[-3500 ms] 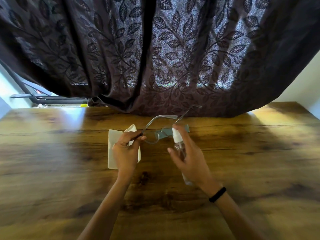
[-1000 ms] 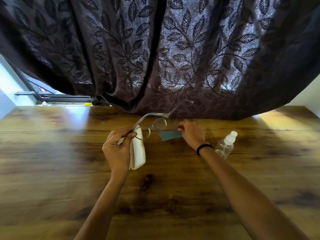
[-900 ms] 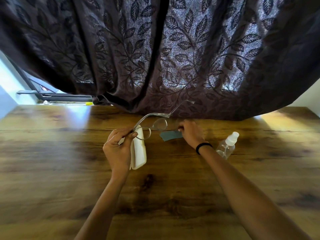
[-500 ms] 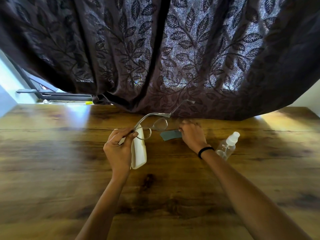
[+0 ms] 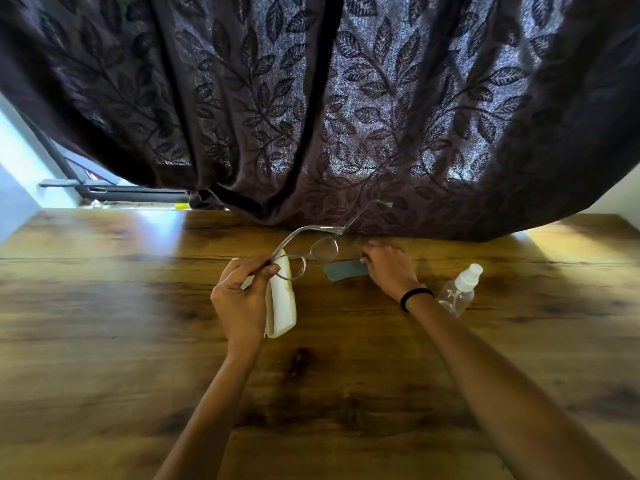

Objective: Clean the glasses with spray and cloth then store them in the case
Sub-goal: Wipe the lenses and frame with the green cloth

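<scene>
The left hand [image 5: 242,299] is closed in a pinch on the near end of the glasses [image 5: 313,252], thumb and forefinger gripping the frame beside one lens. The glasses are held up off the wooden surface [image 5: 104,323], their temple arms unfolded and pointing far and to the right, toward the curtain [image 5: 311,98]. Just beneath and to the right of the left hand lies the cream-coloured case [image 5: 282,306], resting on the surface with its long side running near to far; whether the hand touches it cannot be told.

The right hand [image 5: 389,266] reaches to the far middle of the surface, palm down, its fingertips on the right edge of the small blue-grey cloth [image 5: 344,270], which lies flat. Whether the fingers have actually pinched the cloth cannot be told. A black band [image 5: 415,297] circles the right wrist.

The clear spray bottle [image 5: 459,292] with its white nozzle stands just right of the right wrist, leaning slightly, apart from the cloth and well apart from the case.
</scene>
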### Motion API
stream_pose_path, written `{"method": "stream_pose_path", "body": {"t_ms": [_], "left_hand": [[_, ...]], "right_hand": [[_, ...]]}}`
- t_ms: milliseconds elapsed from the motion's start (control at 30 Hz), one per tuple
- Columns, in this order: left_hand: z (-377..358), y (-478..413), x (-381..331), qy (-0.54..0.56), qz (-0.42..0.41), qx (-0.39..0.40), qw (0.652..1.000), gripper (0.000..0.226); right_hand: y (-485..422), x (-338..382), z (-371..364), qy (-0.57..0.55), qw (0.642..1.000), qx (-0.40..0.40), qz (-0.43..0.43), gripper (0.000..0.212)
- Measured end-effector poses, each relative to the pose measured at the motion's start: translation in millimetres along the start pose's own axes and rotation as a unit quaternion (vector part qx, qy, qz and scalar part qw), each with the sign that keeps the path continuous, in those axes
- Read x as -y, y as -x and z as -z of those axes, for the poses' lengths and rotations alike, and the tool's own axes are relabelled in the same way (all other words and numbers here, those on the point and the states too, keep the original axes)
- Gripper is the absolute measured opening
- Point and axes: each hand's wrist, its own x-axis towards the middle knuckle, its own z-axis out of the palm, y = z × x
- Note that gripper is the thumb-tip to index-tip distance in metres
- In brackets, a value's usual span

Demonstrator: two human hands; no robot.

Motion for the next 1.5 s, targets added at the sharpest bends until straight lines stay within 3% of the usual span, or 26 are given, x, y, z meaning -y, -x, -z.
{"method": "stream_pose_path", "body": {"t_ms": [233,433,567,667,733,800,900,967,1000,1133,1267,1333,1400,1433,1500], "left_hand": [[2,0,0,-0.002,-0.007,-0.004,1.000,0.026],[2,0,2,-0.002,0.001,-0.004,1.000,0.026],[2,0,2,0.004,0.007,-0.005,1.000,0.025],[0,0,2,0.001,0.007,-0.005,1.000,0.025],[0,-1,2,-0.001,0.009,-0.005,1.000,0.025],[-1,0,1,0.001,0.012,-0.003,1.000,0.025],[-2,0,-1,0.001,0.015,-0.001,1.000,0.024],[-3,0,-4,0.001,0.013,-0.002,1.000,0.024],[-3,1,-5,0.003,0.013,-0.003,1.000,0.024],[-2,1,-9,0.001,0.004,-0.004,1.000,0.024],[-5,3,-12,0.003,0.002,-0.006,1.000,0.025],[-7,5,-14,0.008,0.001,-0.005,1.000,0.026],[-9,7,-15,0.011,-0.004,-0.007,1.000,0.026],[-10,7,-16,0.011,-0.007,-0.008,1.000,0.026],[-11,9,-18,0.011,-0.014,-0.009,1.000,0.025]], "right_hand": [[0,0,1,0.050,0.998,0.005,0.030,0.015],[13,7,11,-0.002,0.999,-0.030,0.026,0.010],[28,11,24,-0.134,0.991,-0.003,-0.009,0.005],[39,15,31,-0.282,0.956,0.010,-0.080,0.004],[44,15,35,-0.308,0.941,0.060,-0.122,0.015],[48,14,39,-0.260,0.942,0.147,-0.152,0.028],[53,16,48,-0.206,0.948,0.197,-0.142,0.024],[58,21,58,-0.274,0.934,0.187,-0.135,0.017],[61,24,63,-0.350,0.909,0.179,-0.138,0.014],[74,34,78,-0.636,0.750,0.126,-0.132,0.016],[78,42,80,-0.839,0.515,0.118,-0.130,0.022],[80,48,78,-0.886,0.432,0.105,-0.132,0.022],[80,54,75,-0.901,0.403,0.085,-0.138,0.020],[80,58,74,-0.899,0.408,0.077,-0.141,0.021],[79,67,72,-0.873,0.460,0.066,-0.145,0.023]]}}
